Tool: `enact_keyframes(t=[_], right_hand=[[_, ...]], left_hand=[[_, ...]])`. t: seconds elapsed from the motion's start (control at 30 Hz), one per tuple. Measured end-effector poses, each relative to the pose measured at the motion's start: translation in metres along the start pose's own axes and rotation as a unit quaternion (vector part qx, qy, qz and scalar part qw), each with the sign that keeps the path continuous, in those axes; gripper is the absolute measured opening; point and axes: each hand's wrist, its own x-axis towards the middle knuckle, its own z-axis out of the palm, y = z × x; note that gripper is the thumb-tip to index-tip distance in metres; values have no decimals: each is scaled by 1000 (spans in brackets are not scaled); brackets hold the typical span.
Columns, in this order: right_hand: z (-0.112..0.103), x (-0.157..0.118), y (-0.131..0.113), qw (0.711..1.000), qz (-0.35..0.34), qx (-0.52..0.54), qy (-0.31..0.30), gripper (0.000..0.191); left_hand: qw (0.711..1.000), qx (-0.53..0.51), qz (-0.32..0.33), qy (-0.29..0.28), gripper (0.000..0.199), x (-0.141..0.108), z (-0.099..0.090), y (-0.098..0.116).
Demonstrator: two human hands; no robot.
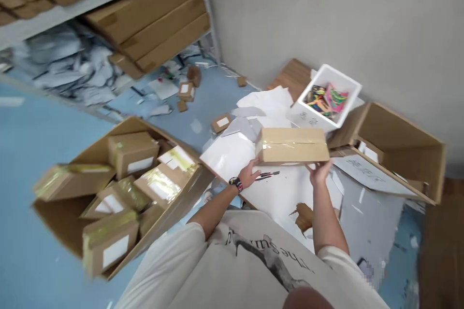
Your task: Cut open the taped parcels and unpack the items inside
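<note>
A tape-sealed cardboard box (292, 146) is held up over a white sheet-covered surface (286, 198). My right hand (319, 172) supports it from below at its right end, while my left hand (250, 175), wearing a dark wristband, presses against its lower left corner. Just beside my left hand, a black-handled utility knife (267, 175) lies on the white surface. To the left, an open cardboard carton (170, 207) holds several small taped boxes (132, 154).
A white crate (331, 96) of colourful packets stands beyond the box, beside an open carton (398, 149) against the grey wall (344, 9). Small boxes (186, 91) lie on the blue floor (47, 154). Flat cartons fill a metal shelf (145, 14), above a heap of grey packaging (68, 67).
</note>
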Motion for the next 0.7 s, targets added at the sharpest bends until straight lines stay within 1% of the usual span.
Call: enact_keyframes(t=[0.03, 0.07, 0.1, 0.13, 0.17, 0.2, 0.23, 0.27, 0.3, 0.33, 0.4, 0.43, 0.5, 0.57, 0.63, 0.7], right_hand=[[1, -3, 0, 998, -28, -42, 44, 68], [3, -7, -1, 988, -81, -90, 94, 63], [8, -13, -4, 967, -158, -134, 148, 58], [16, -22, -7, 937, -243, -169, 186, 55], [26, -34, -11, 904, -325, -198, 197, 52], [39, -47, -15, 871, -397, -214, 194, 51], [56, -63, -19, 846, -453, -221, 176, 50], [75, -81, -22, 829, -491, -225, 145, 49], [96, -99, -23, 820, -515, -227, 106, 48], [120, -118, -23, 817, -525, -230, 57, 47], [172, -157, -17, 816, -521, -244, -65, 46], [199, -178, -10, 811, -511, -252, -133, 46], [250, -223, 8, 793, -481, -265, -266, 45], [296, -272, 32, 765, -441, -274, -381, 43], [335, -324, 58, 733, -400, -274, -478, 41], [365, -376, 81, 698, -357, -276, -556, 40]], left_hand=[[1000, 13, -11, -20, 66, -5, -6, 2], [999, 25, -14, -42, 64, -9, -14, 3], [997, 35, -13, -60, 63, -14, -24, 4], [996, 44, -8, -73, 62, -19, -34, 4], [996, 53, -2, -76, 61, -25, -45, 3], [996, 62, 4, -71, 59, -32, -58, 0], [996, 71, 9, -56, 58, -40, -71, -3], [996, 81, 12, -35, 55, -50, -86, -8], [996, 92, 14, -7, 53, -62, -102, -13], [994, 103, 13, 25, 51, -76, -120, -19], [988, 114, 2, 100, 49, -110, -160, -33], [984, 114, -8, 139, 48, -131, -181, -40], [969, 107, -35, 219, 48, -181, -224, -56], [945, 99, -67, 303, 47, -238, -262, -72], [912, 95, -106, 385, 45, -297, -292, -89], [880, 89, -144, 443, 44, -351, -313, -106]])
